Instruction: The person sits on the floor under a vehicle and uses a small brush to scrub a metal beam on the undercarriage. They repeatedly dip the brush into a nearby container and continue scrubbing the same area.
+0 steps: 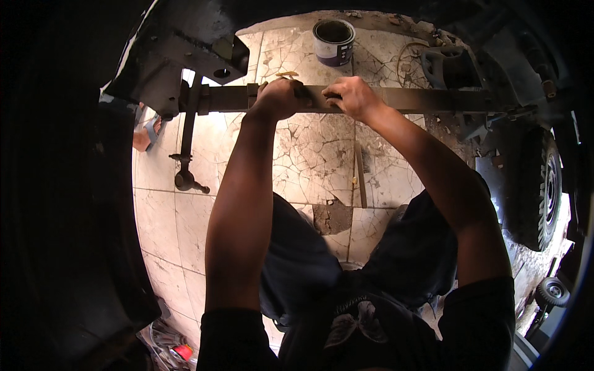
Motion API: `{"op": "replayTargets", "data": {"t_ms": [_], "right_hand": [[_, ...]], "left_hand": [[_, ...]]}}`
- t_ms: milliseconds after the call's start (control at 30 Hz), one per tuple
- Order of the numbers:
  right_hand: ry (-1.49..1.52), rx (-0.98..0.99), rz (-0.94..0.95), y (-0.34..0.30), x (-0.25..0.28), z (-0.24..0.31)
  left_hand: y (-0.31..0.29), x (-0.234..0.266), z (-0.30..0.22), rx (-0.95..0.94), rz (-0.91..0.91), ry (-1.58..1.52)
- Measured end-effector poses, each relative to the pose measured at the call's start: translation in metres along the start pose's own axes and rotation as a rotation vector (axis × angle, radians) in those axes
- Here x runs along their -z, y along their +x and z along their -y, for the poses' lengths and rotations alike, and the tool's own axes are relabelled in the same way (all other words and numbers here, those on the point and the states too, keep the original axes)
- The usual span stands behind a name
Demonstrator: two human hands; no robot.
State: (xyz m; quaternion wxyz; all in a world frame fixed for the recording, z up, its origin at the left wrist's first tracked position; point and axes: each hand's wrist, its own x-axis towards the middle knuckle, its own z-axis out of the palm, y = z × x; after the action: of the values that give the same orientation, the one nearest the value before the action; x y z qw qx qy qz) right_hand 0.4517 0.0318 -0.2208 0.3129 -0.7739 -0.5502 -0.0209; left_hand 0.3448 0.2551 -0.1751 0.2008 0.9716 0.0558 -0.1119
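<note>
A long dark metal beam (421, 99) runs across the view, under the vehicle's frame. My left hand (281, 99) is closed over it, left of the middle, with darkened fingertips. A small yellowish piece (286, 74) shows just beyond that hand; whether it touches the hand I cannot tell. My right hand (356, 98) rests at the beam a short way to the right, its fingers curled together and pointing toward the left hand. Anything held inside those fingers is hidden. A dark rod with a ball-joint end (185, 176) hangs down near the beam's left end.
An open paint can (334, 52) stands on the cracked tile floor (309, 154) beyond the beam. A thin strip (360, 176) lies between my knees. Dark frame parts (179, 55) close in at left. At right are a tyre (550, 191) and a small wheel (552, 292).
</note>
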Motion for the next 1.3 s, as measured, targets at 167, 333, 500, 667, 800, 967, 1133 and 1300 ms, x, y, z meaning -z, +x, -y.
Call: {"op": "replayTargets", "data": {"t_ms": [167, 333, 500, 667, 800, 967, 1133, 1300], "right_hand": [[0.03, -0.081, -0.033, 0.002, -0.005, 0.004], [0.042, -0.145, -0.061, -0.006, -0.007, 0.013], [0.027, -0.221, -0.126, 0.017, -0.018, 0.012], [-0.004, -0.251, -0.127, 0.012, -0.014, 0.007], [0.006, -0.2, -0.08, -0.016, -0.008, 0.017], [-0.047, -0.175, -0.101, -0.015, -0.012, 0.009], [-0.078, -0.207, -0.155, 0.026, -0.02, 0.005], [-0.072, -0.211, -0.096, 0.0, -0.011, 0.005]], "left_hand": [[0.007, -0.006, 0.013, -0.006, -0.031, -0.023], [-0.005, 0.002, -0.008, 0.078, 0.041, 0.052], [0.011, -0.01, -0.01, 0.163, 0.107, 0.124], [-0.003, -0.013, -0.017, 0.064, -0.073, 0.239], [-0.031, -0.01, 0.009, 0.025, -0.171, 0.224], [-0.042, -0.008, -0.008, 0.018, -0.169, 0.151], [-0.018, -0.014, -0.006, 0.021, -0.086, 0.202], [-0.023, -0.013, 0.0, -0.041, -0.21, 0.184]]}}
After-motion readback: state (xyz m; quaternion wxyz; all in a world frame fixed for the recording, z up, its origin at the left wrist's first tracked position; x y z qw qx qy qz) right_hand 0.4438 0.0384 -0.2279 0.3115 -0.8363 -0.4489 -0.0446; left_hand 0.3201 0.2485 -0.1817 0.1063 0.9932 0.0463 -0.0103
